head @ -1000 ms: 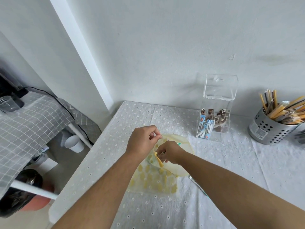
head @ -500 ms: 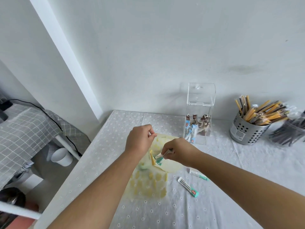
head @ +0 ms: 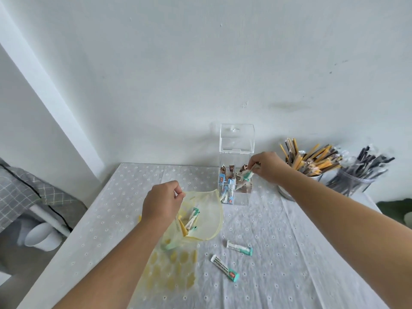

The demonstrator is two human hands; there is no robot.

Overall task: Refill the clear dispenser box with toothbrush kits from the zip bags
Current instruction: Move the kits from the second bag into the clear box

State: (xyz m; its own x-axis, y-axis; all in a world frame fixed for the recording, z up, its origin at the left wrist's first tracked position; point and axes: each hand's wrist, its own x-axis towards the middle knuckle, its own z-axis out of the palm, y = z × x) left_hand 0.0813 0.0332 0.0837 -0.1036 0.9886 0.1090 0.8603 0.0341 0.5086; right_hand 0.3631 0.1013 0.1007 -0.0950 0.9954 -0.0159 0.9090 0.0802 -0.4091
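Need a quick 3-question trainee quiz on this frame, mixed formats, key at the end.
1. True or false: the lid of the clear dispenser box is shut.
2. How many toothbrush kits lie loose on the tablecloth, outside the bag?
3. The left hand holds: A) the yellow zip bag's rim, B) a kit, C) the metal cup.

Key
1. False: it is raised while the right hand holds a kit at the box.
2. Two.
3. A.

The tall clear acrylic dispenser box [head: 236,152] stood lid-up against the wall; the yellow translucent zip bag [head: 200,216] gaped open, holding teal-capped toothbrush kits [head: 193,216].
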